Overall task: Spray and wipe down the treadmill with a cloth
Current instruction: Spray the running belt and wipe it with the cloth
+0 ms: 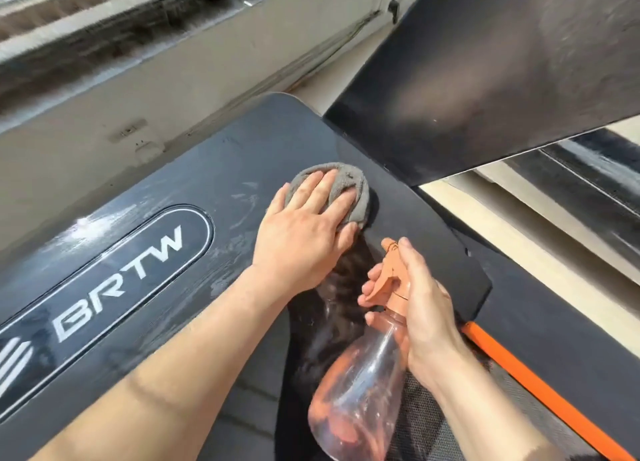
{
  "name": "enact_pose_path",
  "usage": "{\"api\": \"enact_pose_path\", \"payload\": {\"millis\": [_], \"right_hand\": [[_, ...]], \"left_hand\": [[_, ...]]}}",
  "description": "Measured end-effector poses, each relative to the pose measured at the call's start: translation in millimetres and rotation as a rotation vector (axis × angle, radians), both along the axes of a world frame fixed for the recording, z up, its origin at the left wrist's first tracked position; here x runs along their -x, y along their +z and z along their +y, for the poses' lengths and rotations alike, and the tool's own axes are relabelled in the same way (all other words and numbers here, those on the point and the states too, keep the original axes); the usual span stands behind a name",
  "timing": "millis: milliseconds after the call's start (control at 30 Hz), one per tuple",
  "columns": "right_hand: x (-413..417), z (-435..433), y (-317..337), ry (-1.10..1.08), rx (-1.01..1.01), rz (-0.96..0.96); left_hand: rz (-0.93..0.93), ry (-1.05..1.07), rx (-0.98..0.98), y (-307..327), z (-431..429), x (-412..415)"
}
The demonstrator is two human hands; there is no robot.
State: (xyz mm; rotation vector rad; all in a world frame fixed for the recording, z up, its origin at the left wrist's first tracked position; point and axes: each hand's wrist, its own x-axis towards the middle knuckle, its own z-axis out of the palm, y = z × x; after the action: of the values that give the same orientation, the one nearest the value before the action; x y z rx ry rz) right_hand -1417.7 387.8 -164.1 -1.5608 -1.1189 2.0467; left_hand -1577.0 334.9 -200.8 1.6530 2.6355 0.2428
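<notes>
The left hand (304, 232), fingers flat, presses the cloth (346, 183) onto the treadmill (173, 190) — the right hand (422, 308) grips the spray bottle (360, 384) nearby.

Left hand (304, 228) palm down, fingers straight and slightly spread, pressing flat on a grey cloth (343, 180); bare forearm extended from lower left. Right hand (412, 301) just beside it, fingers curled round the neck of a spray bottle (360, 384), thumb raised along the head; forearm entering from lower right.
</notes>
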Motion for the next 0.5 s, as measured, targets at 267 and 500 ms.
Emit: {"api": "enact_pose_path", "payload": {"millis": [267,500], "right_hand": [[-48.9,5.5,2.8,0.13,-0.023,-0.032],[-110.4,20.4,-3.3,0.051,-0.005,-0.064]], "left_hand": [[-0.073,0.117,-0.002,3.7,81.5,-12.8],[0.058,-0.113,0.018,-2.1,79.5,-106.0]]}}
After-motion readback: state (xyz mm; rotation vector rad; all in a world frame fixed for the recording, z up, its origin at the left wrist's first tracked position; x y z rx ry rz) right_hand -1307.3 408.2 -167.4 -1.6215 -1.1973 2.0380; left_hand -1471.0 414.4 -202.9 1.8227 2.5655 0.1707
